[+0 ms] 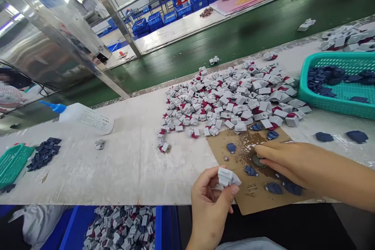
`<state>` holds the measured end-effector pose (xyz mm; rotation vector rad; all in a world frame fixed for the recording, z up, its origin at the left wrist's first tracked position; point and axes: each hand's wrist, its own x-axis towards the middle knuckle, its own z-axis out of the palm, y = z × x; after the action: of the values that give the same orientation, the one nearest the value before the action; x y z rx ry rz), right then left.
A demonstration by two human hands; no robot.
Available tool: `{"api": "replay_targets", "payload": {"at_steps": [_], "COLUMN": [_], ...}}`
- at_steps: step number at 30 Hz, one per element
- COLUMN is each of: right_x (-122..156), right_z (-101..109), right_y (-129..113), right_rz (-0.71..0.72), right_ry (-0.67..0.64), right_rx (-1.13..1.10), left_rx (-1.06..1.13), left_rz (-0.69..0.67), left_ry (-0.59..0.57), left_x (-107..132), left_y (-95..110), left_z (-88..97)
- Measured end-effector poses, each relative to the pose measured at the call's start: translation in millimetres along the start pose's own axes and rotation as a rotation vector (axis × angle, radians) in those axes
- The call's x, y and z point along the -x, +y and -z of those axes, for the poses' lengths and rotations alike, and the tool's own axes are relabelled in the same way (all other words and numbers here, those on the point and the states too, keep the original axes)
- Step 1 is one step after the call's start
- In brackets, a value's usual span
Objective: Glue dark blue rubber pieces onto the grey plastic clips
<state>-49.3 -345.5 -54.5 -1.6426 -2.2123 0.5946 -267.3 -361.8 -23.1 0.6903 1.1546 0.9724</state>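
Piece (225,177), pale grey and blocky

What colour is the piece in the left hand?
The piece in the left hand is light grey, seen best in the head view.

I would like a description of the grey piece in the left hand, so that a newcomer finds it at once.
On the white table, find the brown cardboard sheet at the near edge. At that sheet's left edge, the person's left hand pinches a small, blocky, light-grey piece. Unlike the heap of similar pieces beyond, this one is held up off the table.
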Motion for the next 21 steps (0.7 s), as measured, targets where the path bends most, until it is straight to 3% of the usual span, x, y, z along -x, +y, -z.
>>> {"api": "replay_targets", "payload": {"at_steps": [3, 8, 11, 14, 21], "right_x": [-4, -1, 3, 5, 7], "right_z": [15, 39, 41, 38, 37], "right_y": [-15, -48, -60, -64, -63], "right_rz": [-0.031, -0.294, -0.320, -0.285, -0.052], "right_ry": [-0.076, -0.238, -0.206, -0.122, -0.016], "right_rx": [-0.097, -0.579, -0.768, -0.742, -0.505], "left_rx": [0.027, 0.098, 0.148, 0.159, 0.180], "left_rz": [0.011, 0.012, 0.017, 0.029, 0.010], "left_ry": [-0.021, -0.042, -0.050, -0.060, -0.111], "left_x": [0, 1, 4, 6, 9], "left_y": [2, 4, 7, 10, 10], "left_z": [-4.4, -11.6, -16.4, -19.7, -23.4]}}
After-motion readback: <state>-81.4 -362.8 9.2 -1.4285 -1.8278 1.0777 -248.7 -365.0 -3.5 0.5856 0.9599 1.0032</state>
